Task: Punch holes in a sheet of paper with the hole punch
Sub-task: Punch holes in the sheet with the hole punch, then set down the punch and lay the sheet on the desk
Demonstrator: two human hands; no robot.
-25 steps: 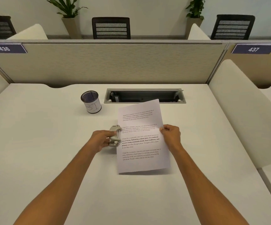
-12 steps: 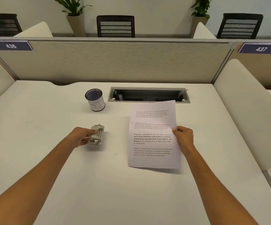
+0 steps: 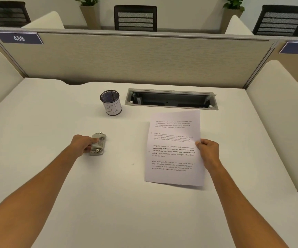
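Observation:
A small grey metal hole punch (image 3: 98, 144) rests on the white desk, left of centre. My left hand (image 3: 82, 144) grips its left side. A printed sheet of paper (image 3: 175, 147) lies right of centre, well apart from the punch. Two small round holes show near its left edge. My right hand (image 3: 208, 151) pinches the sheet's right edge, thumb on top. Two tiny white paper dots (image 3: 132, 164) lie on the desk between punch and sheet.
A black mesh pen cup (image 3: 111, 102) with a white label stands behind the punch. An open cable tray (image 3: 171, 99) is sunk into the desk (image 3: 37, 131) behind the sheet. A beige partition (image 3: 135, 58) closes the back; cream side panels flank the desk.
The punch and the sheet were together at the sheet's left edge; now they are apart. My left hand drew the punch left, my right hand carried the sheet right.

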